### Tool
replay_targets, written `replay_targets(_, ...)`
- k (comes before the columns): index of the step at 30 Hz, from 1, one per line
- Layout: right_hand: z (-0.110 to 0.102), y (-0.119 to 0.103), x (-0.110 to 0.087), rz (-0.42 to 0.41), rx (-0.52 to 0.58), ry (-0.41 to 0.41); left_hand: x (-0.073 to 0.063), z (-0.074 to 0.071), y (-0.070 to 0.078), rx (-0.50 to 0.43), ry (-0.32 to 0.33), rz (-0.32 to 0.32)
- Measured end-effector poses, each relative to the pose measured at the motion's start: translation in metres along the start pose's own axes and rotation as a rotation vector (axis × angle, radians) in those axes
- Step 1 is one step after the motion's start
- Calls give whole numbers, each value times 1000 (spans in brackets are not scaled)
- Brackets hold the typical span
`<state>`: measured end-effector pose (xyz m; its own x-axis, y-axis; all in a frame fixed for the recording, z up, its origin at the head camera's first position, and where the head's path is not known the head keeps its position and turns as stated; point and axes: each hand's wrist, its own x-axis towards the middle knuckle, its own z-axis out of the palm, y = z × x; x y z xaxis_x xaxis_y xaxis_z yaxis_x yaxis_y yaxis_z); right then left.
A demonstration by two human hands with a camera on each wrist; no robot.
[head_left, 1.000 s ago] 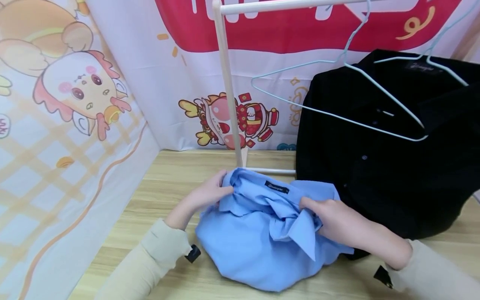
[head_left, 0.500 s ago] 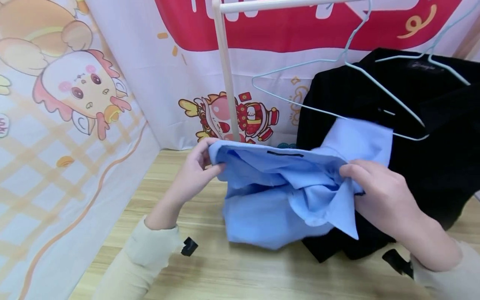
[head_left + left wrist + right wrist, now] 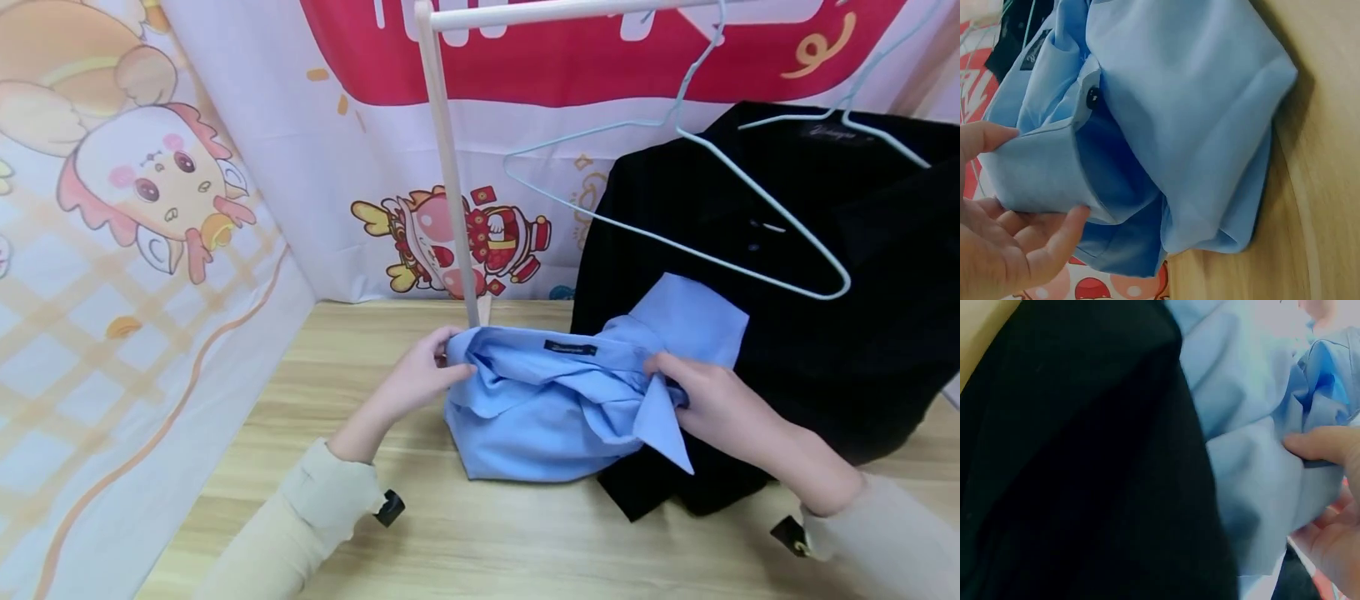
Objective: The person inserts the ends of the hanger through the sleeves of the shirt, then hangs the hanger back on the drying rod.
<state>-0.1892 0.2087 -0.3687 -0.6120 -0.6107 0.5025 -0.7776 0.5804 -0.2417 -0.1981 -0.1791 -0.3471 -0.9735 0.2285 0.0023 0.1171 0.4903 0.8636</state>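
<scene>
Blue shirt [image 3: 517, 446]: bunched over the tabletop [image 3: 510, 542], black collar label [image 3: 570, 348] at 12 o'clock (lettering too small to read). Left hand [image 3: 412, 375] pinches the collar at 9 o'clock; right hand [image 3: 720, 406] grips it near 3 o'clock, some fingertips hidden by fabric. Black garment [image 3: 862, 350]: 2 o'clock, cut off at the frame edge. Wire hanger [image 3: 675, 242]: 1 o'clock, partly overlapping the garment.

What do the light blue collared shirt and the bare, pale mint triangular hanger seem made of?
The light blue collared shirt: matte cloth, perhaps a cotton blend, since it folds softly. The bare, pale mint triangular hanger: probably coated wire, smooth, being thin with rounded bends.
</scene>
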Motion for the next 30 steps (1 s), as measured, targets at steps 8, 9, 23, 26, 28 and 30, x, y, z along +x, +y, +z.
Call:
replay_targets(8, -8, -45, 5, 11, 299, 105, -14, -25, 26, -194, 140, 171)
replay_targets(9, -9, -51, 5, 2, 367, 130, -17, -27, 30, -229, 164, 193)
replay_targets(23, 22, -40, -3, -164, 243, 99, -17, -26, 15, -183, 16, -5)
replay_targets(26, 5, -33, 6, -211, 158, 162, -18, -31, 23, -158, 78, 91)
replay_targets(28, -5, -30, 11, -233, 105, 210, -19, -35, 32, -141, 113, 153)
replay_targets(30, -8, -28, 13, -232, 56, 226, -19, -35, 36, -132, 107, 178)
